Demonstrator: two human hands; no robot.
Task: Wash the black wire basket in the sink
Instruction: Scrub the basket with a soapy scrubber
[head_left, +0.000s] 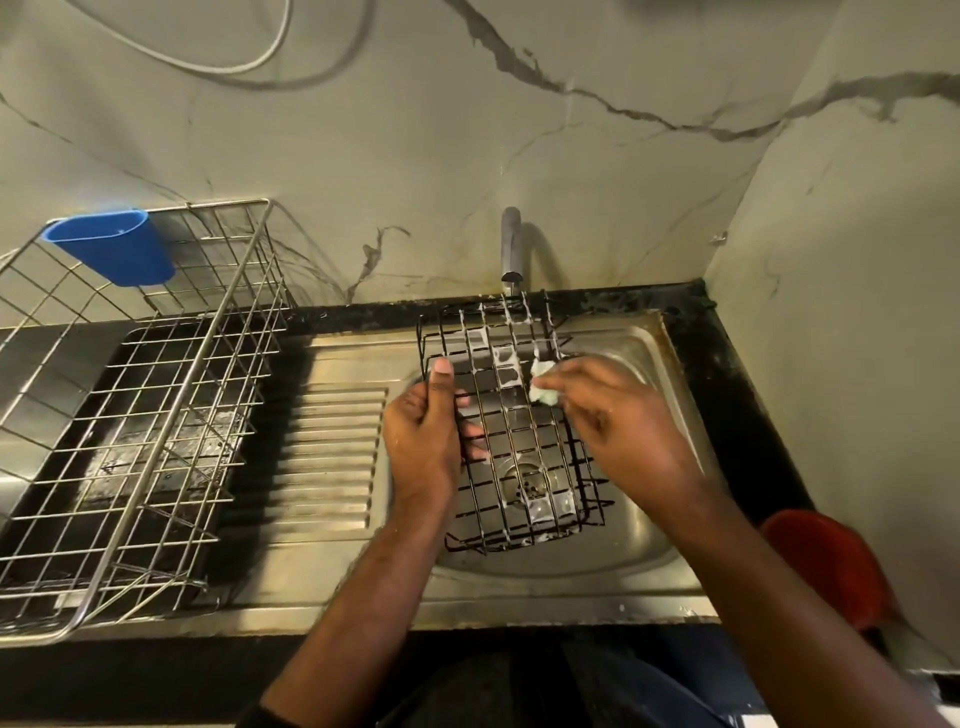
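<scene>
Steel sink (649, 561), marble-veined wall (467, 182)

A home kitchen: steel sink (649, 561), tap (511, 249), dish rack (156, 415), marble-patterned wall (415, 156).

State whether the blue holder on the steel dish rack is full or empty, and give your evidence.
Cannot tell. The blue holder hangs on the rim of the steel dish rack, tilted away; nothing sticks out above its rim, but its inside is hidden.

Veined marble-look walls (571, 171) meet in a corner above a black countertop (737, 395).
</scene>
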